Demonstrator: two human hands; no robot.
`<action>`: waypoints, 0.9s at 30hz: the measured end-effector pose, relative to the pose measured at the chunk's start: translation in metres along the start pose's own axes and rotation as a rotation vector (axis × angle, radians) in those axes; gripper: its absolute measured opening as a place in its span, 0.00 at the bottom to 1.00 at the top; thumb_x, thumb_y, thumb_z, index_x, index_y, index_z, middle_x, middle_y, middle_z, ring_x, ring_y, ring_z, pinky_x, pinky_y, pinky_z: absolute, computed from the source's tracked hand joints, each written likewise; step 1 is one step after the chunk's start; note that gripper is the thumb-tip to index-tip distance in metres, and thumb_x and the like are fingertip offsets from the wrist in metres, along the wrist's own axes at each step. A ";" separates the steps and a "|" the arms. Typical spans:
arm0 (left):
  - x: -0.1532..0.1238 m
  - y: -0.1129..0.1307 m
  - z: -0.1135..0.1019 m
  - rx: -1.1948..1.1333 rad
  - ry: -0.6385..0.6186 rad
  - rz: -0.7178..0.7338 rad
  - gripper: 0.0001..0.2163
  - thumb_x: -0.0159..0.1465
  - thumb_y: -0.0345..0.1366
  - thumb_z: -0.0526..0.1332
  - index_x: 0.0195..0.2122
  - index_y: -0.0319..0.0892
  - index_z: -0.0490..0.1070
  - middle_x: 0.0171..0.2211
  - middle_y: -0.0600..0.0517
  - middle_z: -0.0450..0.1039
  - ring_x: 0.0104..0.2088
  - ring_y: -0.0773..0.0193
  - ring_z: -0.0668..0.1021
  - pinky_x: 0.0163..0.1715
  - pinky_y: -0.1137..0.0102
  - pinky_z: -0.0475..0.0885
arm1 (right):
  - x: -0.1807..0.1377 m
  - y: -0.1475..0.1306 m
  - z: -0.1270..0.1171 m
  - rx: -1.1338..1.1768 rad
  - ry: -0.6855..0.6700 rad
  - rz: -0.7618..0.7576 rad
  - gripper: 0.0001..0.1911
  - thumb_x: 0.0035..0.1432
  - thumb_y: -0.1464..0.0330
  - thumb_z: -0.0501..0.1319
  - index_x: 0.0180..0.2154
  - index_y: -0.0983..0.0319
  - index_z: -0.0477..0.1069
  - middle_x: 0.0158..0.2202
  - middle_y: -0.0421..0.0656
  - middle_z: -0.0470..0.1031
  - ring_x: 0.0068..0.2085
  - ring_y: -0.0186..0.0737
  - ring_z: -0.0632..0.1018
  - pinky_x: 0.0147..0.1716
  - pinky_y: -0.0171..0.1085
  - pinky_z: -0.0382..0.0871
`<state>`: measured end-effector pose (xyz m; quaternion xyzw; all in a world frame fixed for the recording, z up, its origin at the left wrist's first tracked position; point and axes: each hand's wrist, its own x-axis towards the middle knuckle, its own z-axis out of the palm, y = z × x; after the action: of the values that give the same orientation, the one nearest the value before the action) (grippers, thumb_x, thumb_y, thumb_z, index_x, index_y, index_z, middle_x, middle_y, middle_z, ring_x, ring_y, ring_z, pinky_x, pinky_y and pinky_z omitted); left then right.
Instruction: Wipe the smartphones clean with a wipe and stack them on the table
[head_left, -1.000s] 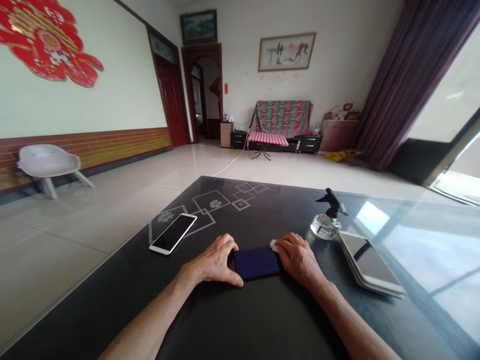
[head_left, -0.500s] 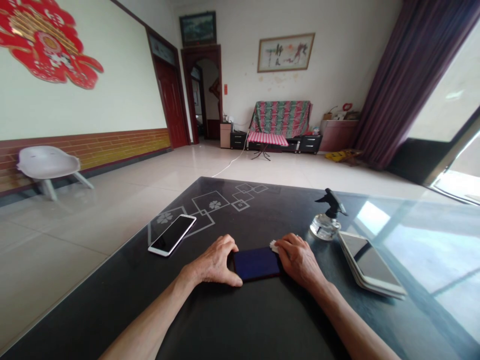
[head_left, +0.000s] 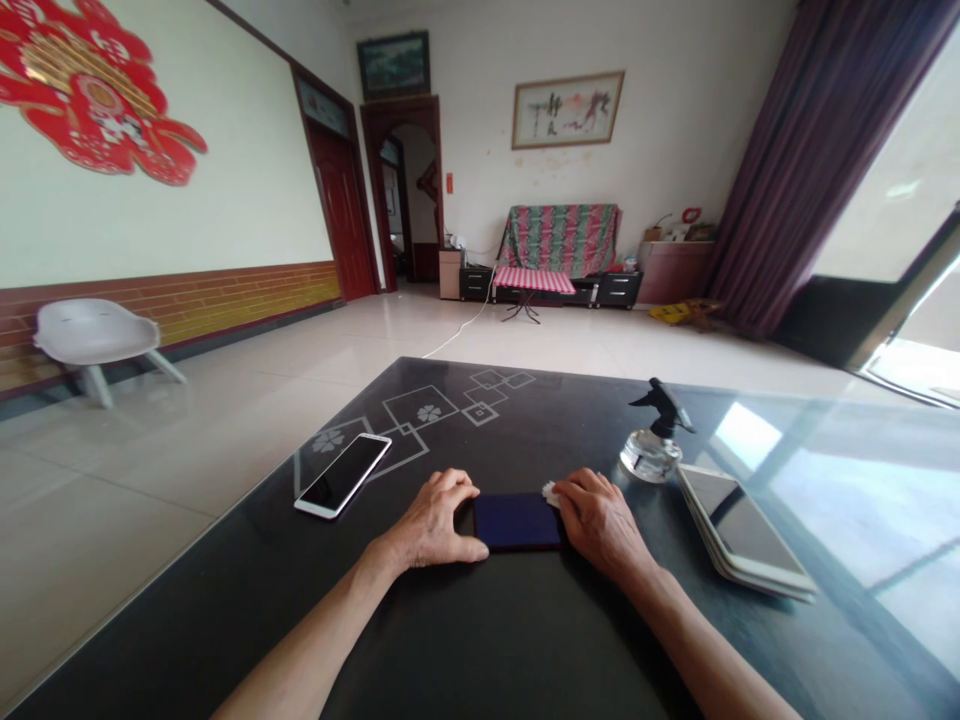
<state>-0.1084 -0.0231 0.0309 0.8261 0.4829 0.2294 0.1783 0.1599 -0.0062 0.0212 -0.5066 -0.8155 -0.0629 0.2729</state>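
A dark phone (head_left: 519, 521) with a bluish screen lies lengthwise between my hands on the black table (head_left: 465, 640). My left hand (head_left: 439, 522) grips its left end, the thumb at the near edge and the fingers at the far edge. At the right end, my right hand (head_left: 604, 522) is closed on a crumpled white cloth (head_left: 552, 494), of which only a small piece shows; the rest is hidden under the fingers. Whether the cloth is fabric or tissue I cannot tell.
Left of my hands lies a white-framed phone (head_left: 343, 476). To the right stand a clear spray bottle (head_left: 651, 452) with a black trigger head and a stack of white tablets (head_left: 742, 530). Beyond the table are a white chair (head_left: 97, 335) and a low table with a checked cloth (head_left: 534, 281).
The dark phone has turned slightly, so its edges lie more level, and shifted a little right. My left hand moved with it. My right hand still holds the white cloth at the right end.
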 end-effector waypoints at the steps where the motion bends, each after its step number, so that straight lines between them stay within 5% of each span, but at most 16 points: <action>1: 0.001 -0.001 0.000 0.000 0.004 -0.006 0.29 0.44 0.47 0.71 0.48 0.46 0.70 0.49 0.49 0.65 0.48 0.51 0.68 0.51 0.58 0.65 | 0.000 -0.001 0.000 0.002 -0.004 -0.004 0.13 0.62 0.69 0.53 0.38 0.58 0.76 0.36 0.44 0.72 0.37 0.39 0.72 0.41 0.38 0.63; 8: 0.002 -0.007 -0.002 0.000 -0.001 -0.005 0.31 0.45 0.53 0.70 0.49 0.47 0.71 0.49 0.49 0.65 0.48 0.51 0.68 0.50 0.59 0.65 | 0.002 -0.028 -0.004 0.025 -0.090 -0.068 0.13 0.61 0.73 0.51 0.40 0.59 0.74 0.38 0.45 0.70 0.38 0.40 0.70 0.41 0.39 0.62; 17: 0.002 -0.012 0.003 0.023 0.017 0.004 0.32 0.46 0.48 0.70 0.53 0.49 0.68 0.52 0.49 0.64 0.50 0.51 0.67 0.53 0.58 0.64 | -0.001 -0.068 -0.006 0.119 -0.176 -0.178 0.14 0.59 0.75 0.53 0.45 0.59 0.72 0.41 0.45 0.69 0.41 0.41 0.69 0.43 0.39 0.61; 27: 0.002 -0.015 0.004 0.065 -0.013 0.033 0.28 0.50 0.44 0.67 0.53 0.48 0.68 0.54 0.49 0.63 0.52 0.50 0.66 0.54 0.57 0.63 | 0.000 -0.037 -0.002 0.131 -0.066 -0.005 0.11 0.52 0.76 0.56 0.34 0.59 0.76 0.35 0.43 0.72 0.37 0.38 0.70 0.42 0.38 0.59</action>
<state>-0.1162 -0.0144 0.0203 0.8407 0.4754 0.2111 0.1506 0.1286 -0.0248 0.0288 -0.4874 -0.8276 0.0067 0.2782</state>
